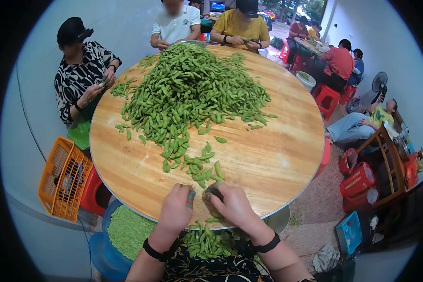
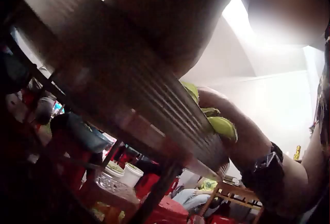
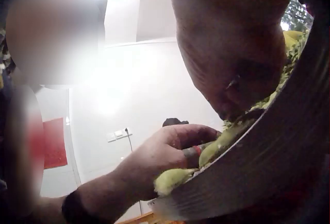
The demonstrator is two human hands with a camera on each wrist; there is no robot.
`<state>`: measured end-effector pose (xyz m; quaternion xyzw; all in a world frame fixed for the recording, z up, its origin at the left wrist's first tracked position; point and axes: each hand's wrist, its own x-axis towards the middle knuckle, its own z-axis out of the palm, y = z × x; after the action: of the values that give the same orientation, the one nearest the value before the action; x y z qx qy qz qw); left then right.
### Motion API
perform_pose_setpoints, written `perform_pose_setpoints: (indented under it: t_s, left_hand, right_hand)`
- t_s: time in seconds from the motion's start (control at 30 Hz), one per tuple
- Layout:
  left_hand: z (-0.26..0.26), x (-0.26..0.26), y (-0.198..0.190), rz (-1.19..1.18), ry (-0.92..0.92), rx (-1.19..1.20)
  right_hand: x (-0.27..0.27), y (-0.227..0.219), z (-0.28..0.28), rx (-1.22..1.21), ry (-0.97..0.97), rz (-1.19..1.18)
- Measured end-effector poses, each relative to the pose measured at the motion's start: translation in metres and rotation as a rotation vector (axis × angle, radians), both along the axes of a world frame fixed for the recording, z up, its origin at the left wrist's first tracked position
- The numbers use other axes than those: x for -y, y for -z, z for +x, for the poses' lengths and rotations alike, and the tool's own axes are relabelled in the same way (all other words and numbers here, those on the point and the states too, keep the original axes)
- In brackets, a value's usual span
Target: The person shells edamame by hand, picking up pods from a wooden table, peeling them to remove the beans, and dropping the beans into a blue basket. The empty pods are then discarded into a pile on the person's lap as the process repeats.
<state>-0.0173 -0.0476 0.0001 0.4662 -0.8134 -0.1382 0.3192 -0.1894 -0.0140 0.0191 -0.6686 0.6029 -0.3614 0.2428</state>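
Observation:
On a round wooden table (image 1: 272, 174) lies a large heap of green soybean pods (image 1: 188, 89), with loose pods (image 1: 203, 175) trailing toward the near edge. My left hand (image 1: 176, 207) is at that edge, fingers bent, a grey cover with a red band on one digit. Just right of it is my right hand (image 1: 232, 203), with dark coverings over its bent fingertips. In the right wrist view, pods (image 3: 219, 149) lie right by the left hand's (image 3: 180, 144) covered finger. The hands hide their own fingertips, so I cannot tell whether either pinches a pod. More pods (image 1: 206, 243) fill my lap.
Below left stands a blue basin (image 1: 109, 216) of shelled green beans, near an orange crate (image 1: 63, 181). A metal bowl (image 1: 279, 218) shows under the right rim. People sit across the table, one in yellow (image 1: 239, 28). Red bags (image 1: 357, 181) and a wooden chair (image 1: 385, 162) stand right.

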Motion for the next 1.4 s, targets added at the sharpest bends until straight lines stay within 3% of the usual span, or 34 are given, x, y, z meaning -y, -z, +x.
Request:
perform_pose_setpoints:
  t_s: [0.03, 0.1, 0.13, 0.2, 0.23, 0.3, 0.37, 0.57, 0.67, 0.73, 0.77, 0.83, 0.93, 1.07, 1.13, 1.27, 1.33, 1.4]
  left_hand:
    - [0.0, 0.002, 0.0, -0.002, 0.006, 0.006]
    - [0.002, 0.006, -0.001, 0.143, 0.029, -0.313]
    - [-0.001, 0.003, -0.004, 0.14, 0.032, -0.307]
    - [-0.01, -0.01, -0.013, 0.728, 0.017, -1.105]
    - [-0.016, -0.015, -0.014, 0.727, 0.018, -1.103]
    - [-0.026, -0.023, -0.014, 0.641, 0.128, -1.241]
    - [-0.027, -0.026, -0.012, 0.564, 0.115, -1.157]
    - [-0.022, -0.033, -0.016, 0.738, 0.138, -1.009]
    - [-0.019, -0.03, -0.007, 0.638, 0.104, -0.992]
    - [-0.023, -0.029, -0.008, 0.585, 0.04, -1.145]
    - [-0.023, -0.027, -0.006, 0.586, 0.038, -1.147]
    - [-0.022, -0.022, -0.001, 0.586, -0.035, -1.152]
    - [-0.025, -0.022, -0.007, 0.679, -0.059, -1.291]
    - [-0.025, -0.023, -0.003, 0.682, -0.071, -1.272]
    - [-0.024, -0.023, 0.002, 0.613, -0.027, -1.231]
    - [-0.012, -0.019, 0.001, 0.691, 0.082, -1.13]
    - [-0.008, -0.015, -0.011, 1.069, 0.352, -1.417]
    - [-0.006, -0.013, -0.013, 1.11, 0.346, -1.436]
  right_hand:
    - [-0.002, 0.002, -0.001, 0.006, 0.006, -0.002]
    - [-0.006, 0.008, 0.002, 0.107, -0.002, -0.071]
    - [-0.007, 0.013, 0.006, 0.112, 0.0, -0.075]
    - [-0.006, 0.018, 0.016, 0.548, -0.052, -0.037]
    - [-0.009, 0.013, 0.017, 0.55, -0.052, -0.039]
    - [-0.018, -0.002, 0.02, 0.814, -0.045, 0.284]
    - [-0.02, 0.001, 0.018, 0.733, -0.021, 0.164]
    - [-0.027, 0.001, 0.004, 0.439, -0.077, 0.064]
    - [-0.026, 0.001, 0.005, 0.442, -0.152, 0.203]
    - [-0.024, 0.0, 0.007, 0.598, -0.146, 0.331]
    - [-0.024, 0.0, 0.008, 0.597, -0.146, 0.333]
    - [-0.024, -0.002, 0.01, 0.838, -0.15, 0.436]
    - [-0.021, -0.005, 0.008, 0.903, -0.264, 0.51]
    - [-0.017, 0.001, 0.008, 0.828, -0.276, 0.523]
    - [-0.016, -0.001, 0.009, 0.833, -0.253, 0.552]
    - [-0.015, 0.005, 0.011, 0.909, -0.265, 0.57]
    - [-0.017, 0.006, 0.01, 1.041, -0.334, 0.586]
    - [-0.016, 0.004, 0.008, 1.059, -0.349, 0.63]
